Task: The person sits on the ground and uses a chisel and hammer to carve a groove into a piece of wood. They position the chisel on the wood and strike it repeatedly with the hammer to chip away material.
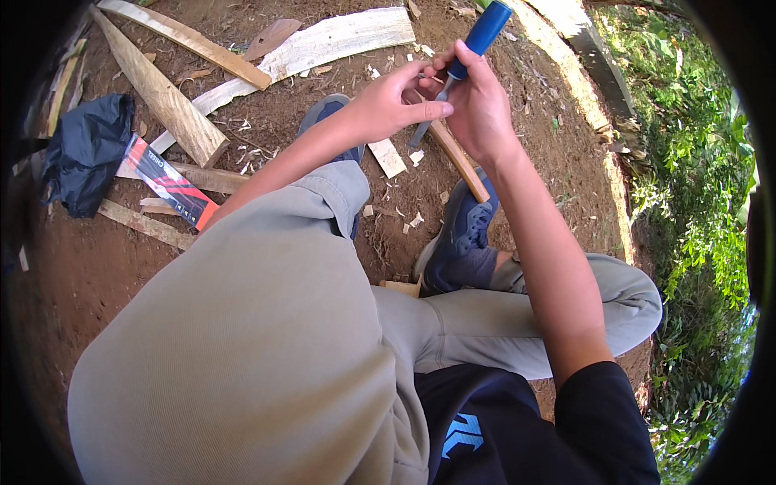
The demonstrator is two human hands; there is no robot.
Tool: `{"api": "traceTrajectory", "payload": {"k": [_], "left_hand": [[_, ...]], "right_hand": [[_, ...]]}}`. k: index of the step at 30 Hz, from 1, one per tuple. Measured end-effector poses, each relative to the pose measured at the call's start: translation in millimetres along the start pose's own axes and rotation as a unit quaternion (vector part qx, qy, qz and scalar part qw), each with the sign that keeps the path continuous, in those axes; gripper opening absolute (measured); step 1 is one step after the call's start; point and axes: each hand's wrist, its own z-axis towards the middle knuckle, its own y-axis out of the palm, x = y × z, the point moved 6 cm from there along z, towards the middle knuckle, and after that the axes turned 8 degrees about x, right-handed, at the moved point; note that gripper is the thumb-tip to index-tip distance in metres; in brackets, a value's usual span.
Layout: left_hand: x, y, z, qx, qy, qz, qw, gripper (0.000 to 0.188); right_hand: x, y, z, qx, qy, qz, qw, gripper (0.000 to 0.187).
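A chisel with a blue handle (485, 36) slants down toward the ground, its metal blade (419, 133) pointing at the lower left. My right hand (483, 109) is closed on it, with the thumb along the lower handle. My left hand (394, 101) meets the right one. Its thumb crosses the chisel's shank, and its curled fingers close around the upper part of a narrow wooden stick (462, 162). That upper end is mostly hidden by the fingers. The stick's lower end hangs over my right shoe (465, 230).
Wood shavings and a short pale offcut (387, 158) lie on the brown soil between my shoes. Left and ahead are a pointed stake (162, 97), a bark slab (339, 40), a black plastic bag (87, 153) and a red-and-black package card (171, 184). A long timber (566, 73) and green plants (695, 202) border the right.
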Motion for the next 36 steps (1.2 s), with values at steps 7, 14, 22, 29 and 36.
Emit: {"api": "traceTrajectory", "payload": {"k": [7, 14, 22, 29, 36], "left_hand": [[-12.3, 3.0, -3.0, -0.051, -0.05, 0.081, 0.994, 0.028], [2.2, 24.3, -17.0, -0.179, -0.009, 0.103, 0.978, 0.023], [0.0, 47.7, -20.3, -0.285, 0.065, 0.181, 0.939, 0.027], [-10.5, -67.7, 17.2, 0.138, -0.018, 0.112, 0.984, 0.042], [-41.5, -76.6, -3.9, 0.208, -0.035, 0.01, 0.977, 0.026]], "right_hand": [[-29.3, -25.0, -15.9, -0.065, -0.093, -0.255, 0.96, 0.027], [-103.4, -19.0, -87.5, -0.115, -0.022, -0.671, 0.732, 0.025], [1.7, -52.7, -153.6, -0.098, 0.034, -0.792, 0.601, 0.028], [74.9, -94.9, -183.3, 0.043, 0.171, -0.636, 0.752, 0.035], [79.7, -102.0, -179.6, 0.036, 0.175, -0.655, 0.735, 0.048]]}}
